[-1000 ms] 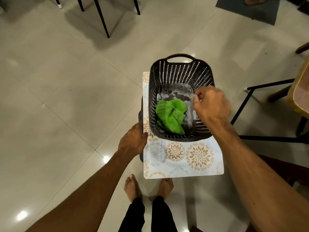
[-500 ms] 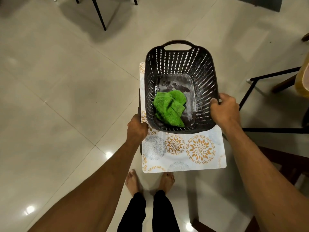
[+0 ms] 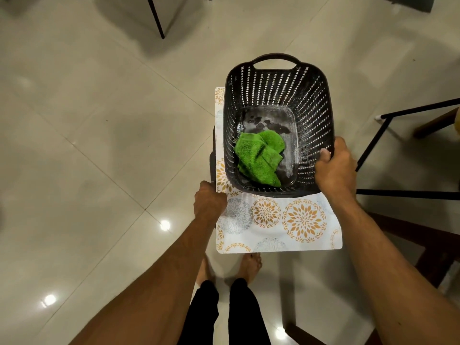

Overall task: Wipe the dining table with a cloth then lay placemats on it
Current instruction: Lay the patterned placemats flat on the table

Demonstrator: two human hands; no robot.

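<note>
A crumpled green cloth (image 3: 260, 158) lies in the bottom of a dark slotted plastic basket (image 3: 276, 93). The basket stands on a white placemat (image 3: 293, 225) printed with orange and grey flower rings, carried above the floor. My left hand (image 3: 209, 202) grips the placemat's left edge, with something dark under that edge. My right hand (image 3: 334, 168) grips the basket's right rim, thumb inside the wall.
Below is a glossy beige tiled floor (image 3: 87, 145) with my bare feet (image 3: 250, 267). Black metal chair legs (image 3: 388, 150) stand to the right, another black leg (image 3: 155, 17) at the top. Dark wooden furniture (image 3: 428, 250) sits at the lower right.
My right hand went from above the cloth inside the basket out to the right rim and took hold of it. The left hand kept its grip on the placemat.
</note>
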